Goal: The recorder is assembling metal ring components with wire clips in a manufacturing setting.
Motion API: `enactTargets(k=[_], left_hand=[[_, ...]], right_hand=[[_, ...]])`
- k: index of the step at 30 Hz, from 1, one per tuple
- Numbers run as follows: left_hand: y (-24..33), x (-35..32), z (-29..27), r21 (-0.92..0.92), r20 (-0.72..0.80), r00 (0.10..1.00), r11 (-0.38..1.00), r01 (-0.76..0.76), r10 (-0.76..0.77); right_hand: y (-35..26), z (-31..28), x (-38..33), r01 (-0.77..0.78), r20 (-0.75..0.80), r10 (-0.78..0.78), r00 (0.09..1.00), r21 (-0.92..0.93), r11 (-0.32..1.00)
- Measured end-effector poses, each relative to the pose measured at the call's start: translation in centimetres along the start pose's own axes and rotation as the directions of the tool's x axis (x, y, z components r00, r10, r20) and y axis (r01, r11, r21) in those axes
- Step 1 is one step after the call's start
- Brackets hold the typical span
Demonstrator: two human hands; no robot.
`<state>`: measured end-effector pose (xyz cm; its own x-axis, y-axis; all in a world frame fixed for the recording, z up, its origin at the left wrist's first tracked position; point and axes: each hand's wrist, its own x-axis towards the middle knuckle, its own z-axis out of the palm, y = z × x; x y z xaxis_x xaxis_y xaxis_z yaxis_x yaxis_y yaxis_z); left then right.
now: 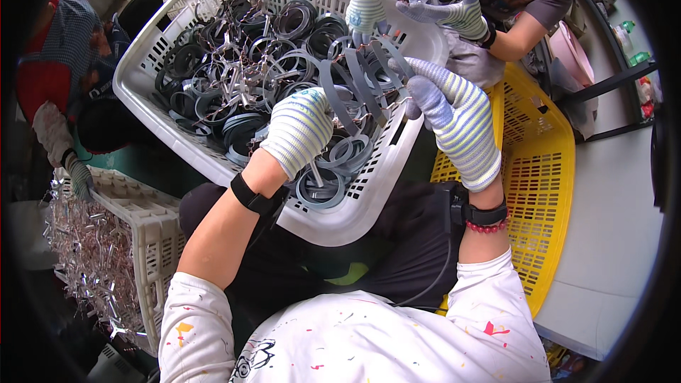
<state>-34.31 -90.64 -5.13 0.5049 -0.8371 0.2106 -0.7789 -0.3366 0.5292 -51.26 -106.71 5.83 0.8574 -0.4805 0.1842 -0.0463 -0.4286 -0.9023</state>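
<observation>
Both my hands wear striped knit gloves. My left hand [301, 128] is closed on the near-left side of a grey strip coil [360, 89], its fingertips partly hidden behind the glove. The coil is pulled out into several loose loops between my hands. On its right side, my right hand [454, 117] pinches the strip between thumb and fingers, near the basket's right rim. Below lies a white plastic basket [340, 225] filled with tangled grey coils [245, 128], thin copper-coloured wires and small shiny metal pieces.
Across the basket, another person's gloved hand [365, 10] reaches in; that person's other gloved hand [457, 18] is raised beside it. A yellow basket [543, 191] stands right. At left, a person's gloved hand [79, 177] hangs over a pale crate [145, 255] with wire-and-metal pieces [92, 248].
</observation>
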Motion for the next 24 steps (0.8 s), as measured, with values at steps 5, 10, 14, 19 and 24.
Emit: enactTargets(k=[5,10,14,19,24], left_hand=[[0.5,0.4,-0.7,-0.017,0.024,0.999,0.999,0.04,-0.04],[0.3,0.6,-1.2,0.002,-0.002,0.999,0.999,0.053,-0.053],[0.2,0.7,-1.4,0.016,-0.022,0.996,0.996,0.083,-0.083],[-0.8,0.8,-1.2,0.038,-0.02,0.989,0.988,0.147,-0.147],[0.9,0.7,-0.9,-0.839,0.114,0.984,0.516,0.171,-0.14]], right_hand=[[1.0,-0.1,-0.1,0.017,0.031,-0.019,0.999,0.05,0.999],[1.2,0.3,0.2,0.265,0.106,-0.245,0.964,-0.274,0.924],[0.7,0.4,0.6,0.224,-0.001,-0.229,0.974,-0.185,0.957],[0.8,-0.2,0.4,0.024,-0.186,-0.06,0.981,-0.191,0.981],[2.3,1.4,-0.1,-0.084,0.095,0.113,0.989,-0.272,0.959]])
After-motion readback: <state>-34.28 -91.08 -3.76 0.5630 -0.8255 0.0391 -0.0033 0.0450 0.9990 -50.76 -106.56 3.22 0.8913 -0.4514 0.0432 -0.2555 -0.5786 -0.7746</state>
